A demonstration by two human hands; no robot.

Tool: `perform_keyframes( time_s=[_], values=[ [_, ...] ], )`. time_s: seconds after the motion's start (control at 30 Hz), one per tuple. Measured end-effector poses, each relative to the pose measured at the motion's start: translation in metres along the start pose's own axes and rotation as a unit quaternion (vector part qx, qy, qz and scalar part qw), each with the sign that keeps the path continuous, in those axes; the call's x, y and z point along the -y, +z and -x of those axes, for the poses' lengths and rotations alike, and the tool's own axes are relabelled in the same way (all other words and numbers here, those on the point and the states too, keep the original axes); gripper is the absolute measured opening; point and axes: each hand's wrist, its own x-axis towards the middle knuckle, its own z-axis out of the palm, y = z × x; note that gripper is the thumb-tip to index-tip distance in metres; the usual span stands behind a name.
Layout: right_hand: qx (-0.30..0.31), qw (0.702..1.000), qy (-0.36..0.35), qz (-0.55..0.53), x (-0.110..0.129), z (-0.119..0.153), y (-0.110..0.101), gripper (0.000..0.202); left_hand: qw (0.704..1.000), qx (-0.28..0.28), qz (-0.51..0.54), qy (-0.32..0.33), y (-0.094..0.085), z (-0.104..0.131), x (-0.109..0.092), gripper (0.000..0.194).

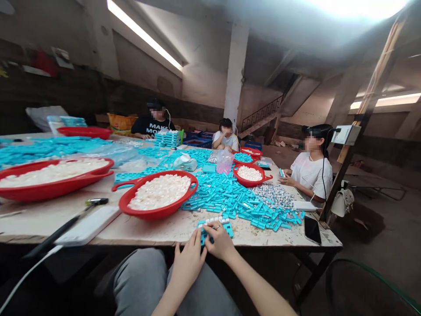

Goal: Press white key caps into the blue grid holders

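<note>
At the table's front edge, my left hand (190,256) and my right hand (219,240) are close together around a blue plastic block (227,229) with slots in it. A row of small white pieces (215,220) runs along its far side. My left fingers are closed against the block's left end; my right fingers are bent over its middle, with a ring on one. Fingers hide part of the block and whatever tiny part may be between them. Just beyond lies a heap of loose blue plastic pieces (230,195).
Red baskets of white pieces stand left (55,193) and ahead (154,213); a smaller red basket (250,182) is farther off. Small white-and-dark parts (274,196), a phone (312,230) and a white power bank (88,226) lie around. Several people sit across the table, one at right (312,169).
</note>
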Motion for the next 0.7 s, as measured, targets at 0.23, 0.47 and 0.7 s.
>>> perform_keyframes(
  time_s=[0.23,0.47,0.7],
  values=[
    [-0.042,0.997,0.042,-0.055,0.01,0.004,0.003,0.041,0.999,-0.025,-0.015,-0.017,0.0,0.01,-0.002,0.057],
    [-0.044,0.996,0.029,-0.07,0.004,0.006,0.006,0.041,0.999,-0.026,0.004,-0.033,-0.002,0.011,-0.006,0.061],
    [-0.05,0.997,0.03,-0.054,0.006,0.006,0.005,0.039,0.999,-0.045,0.018,-0.022,-0.001,0.012,-0.004,0.058]
  ],
)
